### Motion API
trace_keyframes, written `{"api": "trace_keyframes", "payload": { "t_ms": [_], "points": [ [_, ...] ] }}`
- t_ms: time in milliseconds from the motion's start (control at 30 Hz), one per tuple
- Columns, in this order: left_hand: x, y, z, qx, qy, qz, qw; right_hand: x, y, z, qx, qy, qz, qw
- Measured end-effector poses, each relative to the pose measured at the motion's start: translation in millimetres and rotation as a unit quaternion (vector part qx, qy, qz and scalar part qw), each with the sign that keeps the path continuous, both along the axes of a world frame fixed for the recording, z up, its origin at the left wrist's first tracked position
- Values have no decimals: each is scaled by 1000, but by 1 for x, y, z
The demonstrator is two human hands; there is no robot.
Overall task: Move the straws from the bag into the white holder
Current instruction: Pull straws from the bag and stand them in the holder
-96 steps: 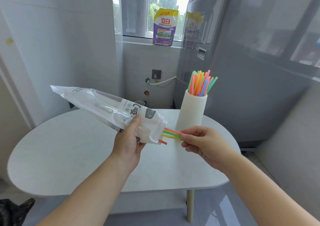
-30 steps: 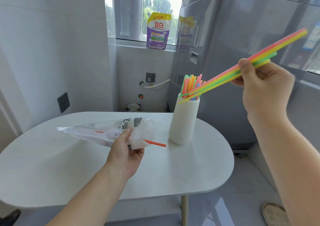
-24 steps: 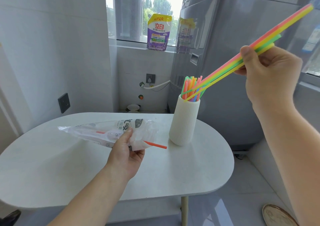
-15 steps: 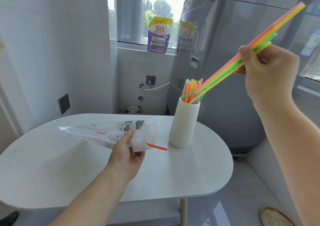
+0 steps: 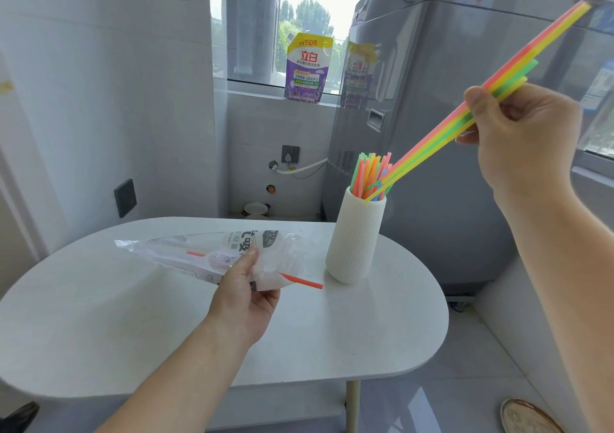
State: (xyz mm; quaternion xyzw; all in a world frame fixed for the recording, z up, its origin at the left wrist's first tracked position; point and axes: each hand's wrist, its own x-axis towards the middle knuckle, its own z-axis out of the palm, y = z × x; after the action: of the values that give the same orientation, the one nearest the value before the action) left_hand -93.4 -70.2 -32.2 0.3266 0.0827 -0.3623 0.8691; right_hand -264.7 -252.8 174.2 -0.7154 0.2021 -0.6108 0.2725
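Straws (image 5: 432,140) pink, yellow, green, tips in ribbed white holder (image 5: 357,240)

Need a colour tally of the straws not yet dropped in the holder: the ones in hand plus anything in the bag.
pink straw, right hand grip: 1
yellow straws, same grip: 2, as far as the overlap shows
green straw, same grip: 1
orange straw, in the bag: 1
Total: 5

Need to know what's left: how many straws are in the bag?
1: an orange straw lies in the bag, one end sticking out of its mouth toward the white holder. The frosted plastic may hide others.
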Motion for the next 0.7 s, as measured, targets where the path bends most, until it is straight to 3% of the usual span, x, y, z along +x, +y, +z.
{"api": "trace_keyframes", "payload": {
  "t_ms": [700],
  "points": [
    [2, 0, 0, 1, 0, 2, 1000, 25, -17, 17, -6, 52, -47, 998]
  ]
}}
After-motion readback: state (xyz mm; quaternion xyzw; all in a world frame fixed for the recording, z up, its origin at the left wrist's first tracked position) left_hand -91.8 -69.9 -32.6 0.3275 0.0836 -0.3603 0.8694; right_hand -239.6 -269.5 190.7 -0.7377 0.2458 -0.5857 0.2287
